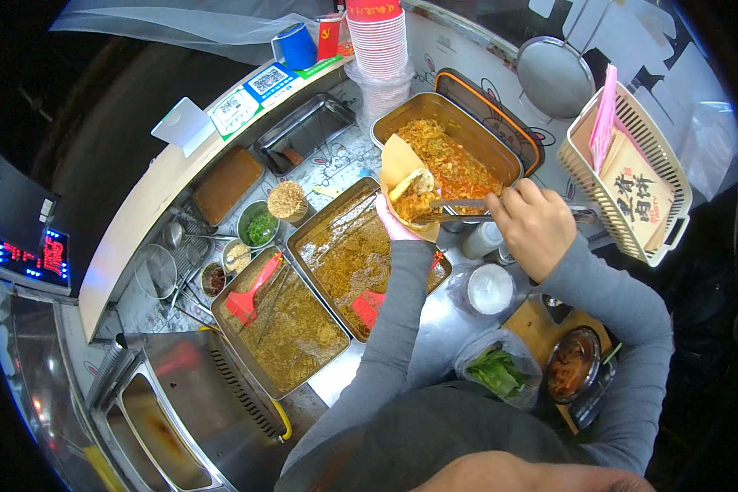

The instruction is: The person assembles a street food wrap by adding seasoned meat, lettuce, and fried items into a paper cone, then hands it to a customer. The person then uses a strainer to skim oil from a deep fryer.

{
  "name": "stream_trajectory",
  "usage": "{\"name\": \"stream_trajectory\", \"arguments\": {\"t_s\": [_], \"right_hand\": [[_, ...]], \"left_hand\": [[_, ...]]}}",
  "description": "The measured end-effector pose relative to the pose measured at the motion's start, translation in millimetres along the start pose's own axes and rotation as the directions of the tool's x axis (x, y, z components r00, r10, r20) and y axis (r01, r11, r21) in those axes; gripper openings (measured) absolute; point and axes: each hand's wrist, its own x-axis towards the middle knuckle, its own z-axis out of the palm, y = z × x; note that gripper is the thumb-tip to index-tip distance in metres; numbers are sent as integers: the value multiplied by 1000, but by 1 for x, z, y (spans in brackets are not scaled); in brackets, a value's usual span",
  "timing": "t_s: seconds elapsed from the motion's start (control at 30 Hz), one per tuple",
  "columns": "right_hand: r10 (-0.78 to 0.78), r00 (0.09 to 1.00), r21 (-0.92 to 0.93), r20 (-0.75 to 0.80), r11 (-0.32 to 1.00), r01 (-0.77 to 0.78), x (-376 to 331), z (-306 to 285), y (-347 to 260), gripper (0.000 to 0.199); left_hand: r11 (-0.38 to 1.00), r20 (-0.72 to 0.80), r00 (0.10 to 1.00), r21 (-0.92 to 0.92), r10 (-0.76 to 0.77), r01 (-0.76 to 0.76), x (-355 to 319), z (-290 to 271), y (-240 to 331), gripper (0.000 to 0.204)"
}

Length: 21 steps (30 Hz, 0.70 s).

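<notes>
My left hand [394, 224] is closed around a brown paper pouch [399, 157] with a stuffed flatbread [416, 184] in its open top. Shredded filling [414, 205] shows inside the pouch. My right hand [535, 228] grips metal tongs [466, 217], whose tips reach the filling at the pouch's mouth. Just beyond lies a deep metal tray [507, 148] of shredded orange and yellow vegetables [459, 164]. Left of my left forearm stand two trays of brown sauce, the nearer one [291, 344] and the farther one [344, 246], with red brushes [254, 293] in them.
A stack of paper cups [377, 45] stands at the back. A cream basket [674, 168] with paper pouches is at the right. Bowls of chopped greens [261, 227] and seasonings sit left, above a metal fryer [160, 426]. Bagged lettuce [498, 373] lies near my body.
</notes>
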Motion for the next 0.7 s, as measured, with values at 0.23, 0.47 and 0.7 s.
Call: {"name": "stream_trajectory", "arguments": {"t_s": [0.23,0.47,0.7], "right_hand": [[76,997,63,-7,995,-76,-2,4,8,31],[-44,999,-19,33,999,44,0,8,-7,31],[-76,997,-10,-9,997,76,0,1,-8,22]], "left_hand": [[1000,-86,996,0,-17,17,-15,-6,0,59],[999,-7,1000,-46,-24,23,-17,3,2,58],[998,4,1000,-59,-30,31,-12,1,5,62]]}}
